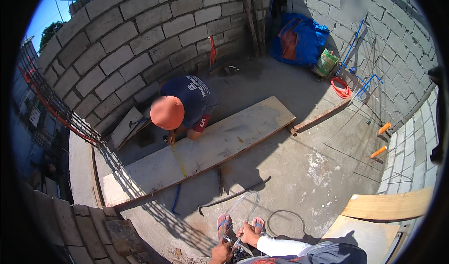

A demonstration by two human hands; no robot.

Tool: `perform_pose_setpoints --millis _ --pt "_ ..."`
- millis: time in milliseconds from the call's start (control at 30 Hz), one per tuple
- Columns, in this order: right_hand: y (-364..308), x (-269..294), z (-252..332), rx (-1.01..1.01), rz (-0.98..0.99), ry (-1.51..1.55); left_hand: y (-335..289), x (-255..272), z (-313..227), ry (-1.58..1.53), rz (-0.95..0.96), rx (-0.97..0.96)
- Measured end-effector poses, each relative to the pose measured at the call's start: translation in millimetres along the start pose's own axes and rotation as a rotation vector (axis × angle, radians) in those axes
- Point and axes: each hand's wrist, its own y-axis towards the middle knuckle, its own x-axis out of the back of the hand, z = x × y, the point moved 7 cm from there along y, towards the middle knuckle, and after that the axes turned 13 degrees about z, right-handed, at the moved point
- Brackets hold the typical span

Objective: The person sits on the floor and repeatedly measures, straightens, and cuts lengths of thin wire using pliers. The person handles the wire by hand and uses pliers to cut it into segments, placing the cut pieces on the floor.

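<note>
**Clear Tubing in Hand at Block-Walled Site**

A worker's right hand (250, 235) closes on clear tubing (257, 197), which loops out toward twelve o'clock; the left hand (222, 253) sits just beside it, its grip impossible to tell from here. Best practice: bend gently, avoid kinks, keep the loop off the feet (224, 224). At eleven o'clock, a co-worker (199, 98) leans over a pale board (234, 142).

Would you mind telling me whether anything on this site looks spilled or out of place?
Yes: the grey floor has white splatter to the lower right of the long board, perhaps spilled material. A dark hooked bar also lies loose near the clear hose, where it might trip someone.
</note>
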Motion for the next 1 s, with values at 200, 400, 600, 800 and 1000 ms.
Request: perform_pose_setpoints --millis 200,400,600,800,1000 --pt "-23.6 -15.2 6.2 0.017 0.656 0.091 -31.2 -29.0 -36.1 0.098 0.11 0.042" --pt "-33.7 2.7 13.6 -0.244 0.484 -0.403 -50.1 -30.6 -31.9 0.086 -0.036 0.206" --pt "-42.7 27.0 137.1 0.219 0.257 -1.99 -130.9 -8.9 23.7 -0.224 -0.318 0.511" --pt "-82.5 125.6 258.8 0.178 -0.299 -1.399 -212.0 -37.6 67.4 -0.479 -0.393 0.723" --pt "-95.3 124.5 244.3 0.026 -0.421 -1.534 -295.9 -87.3 143.9 -0.781 -0.701 0.938"
